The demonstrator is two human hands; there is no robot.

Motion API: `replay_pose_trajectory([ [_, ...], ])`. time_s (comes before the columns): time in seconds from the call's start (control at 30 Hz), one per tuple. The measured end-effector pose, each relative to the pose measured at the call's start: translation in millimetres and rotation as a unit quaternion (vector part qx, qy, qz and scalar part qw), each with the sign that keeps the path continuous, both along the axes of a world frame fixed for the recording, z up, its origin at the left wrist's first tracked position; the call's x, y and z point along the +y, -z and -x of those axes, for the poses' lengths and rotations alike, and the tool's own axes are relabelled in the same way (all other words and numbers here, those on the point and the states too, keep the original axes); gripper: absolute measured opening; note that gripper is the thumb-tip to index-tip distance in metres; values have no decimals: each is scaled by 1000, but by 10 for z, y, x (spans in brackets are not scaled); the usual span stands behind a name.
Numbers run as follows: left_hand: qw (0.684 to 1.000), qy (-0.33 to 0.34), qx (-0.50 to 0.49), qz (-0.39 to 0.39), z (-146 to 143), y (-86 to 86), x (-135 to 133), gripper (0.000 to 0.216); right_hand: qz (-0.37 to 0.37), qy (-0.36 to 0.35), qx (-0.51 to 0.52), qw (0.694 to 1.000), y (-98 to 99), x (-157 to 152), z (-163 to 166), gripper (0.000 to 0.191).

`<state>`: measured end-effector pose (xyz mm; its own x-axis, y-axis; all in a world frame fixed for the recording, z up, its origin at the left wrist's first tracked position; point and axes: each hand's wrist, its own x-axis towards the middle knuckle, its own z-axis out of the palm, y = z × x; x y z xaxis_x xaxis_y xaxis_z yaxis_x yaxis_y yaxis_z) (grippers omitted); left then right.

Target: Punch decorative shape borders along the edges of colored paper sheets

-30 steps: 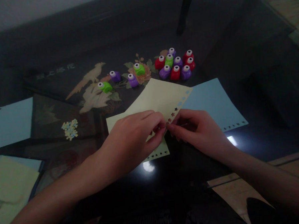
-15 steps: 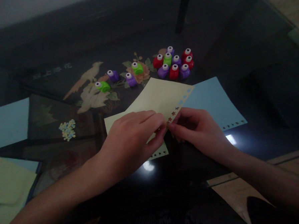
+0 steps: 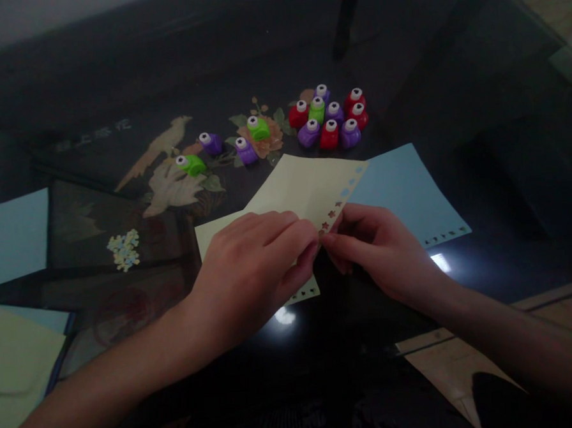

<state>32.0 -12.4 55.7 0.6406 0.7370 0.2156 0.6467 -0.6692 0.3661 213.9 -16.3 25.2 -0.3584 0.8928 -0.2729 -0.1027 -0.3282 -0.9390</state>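
Note:
A pale yellow sheet with star holes punched along its right edge lies on the dark glossy table. My left hand rests on the sheet with its fingers curled, pinching at the punched edge. My right hand meets it there, fingers closed on something small I cannot make out. A second yellow sheet with a punched lower edge lies under my left hand. A light blue sheet lies beneath, to the right.
A cluster of red, purple and green craft punches stands at the back, with a few more punches to its left. A heap of small paper cut-outs lies at left. More blue paper and yellow paper lie at far left.
Both hands have stayed together at the sheet's punched edge. The view has shifted slightly, so everything sits a little higher and further left.

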Motion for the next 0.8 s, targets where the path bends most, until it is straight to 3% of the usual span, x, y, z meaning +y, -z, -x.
replay_pose_trajectory([
  [0.4, 999, -19, -29, -9, 1, -8, 13, 12, 1, -10, -9, 1000, -22, 13, -19, 17],
  [0.67, 993, -52, -84, 59, 69, -204, 40, 10, -129, 26, -112, 985, -131, 55, -97, 8],
  [0.8, 989, -61, -95, 91, 107, -279, 40, 9, -192, 60, -114, 973, -152, 53, -190, 6],
])
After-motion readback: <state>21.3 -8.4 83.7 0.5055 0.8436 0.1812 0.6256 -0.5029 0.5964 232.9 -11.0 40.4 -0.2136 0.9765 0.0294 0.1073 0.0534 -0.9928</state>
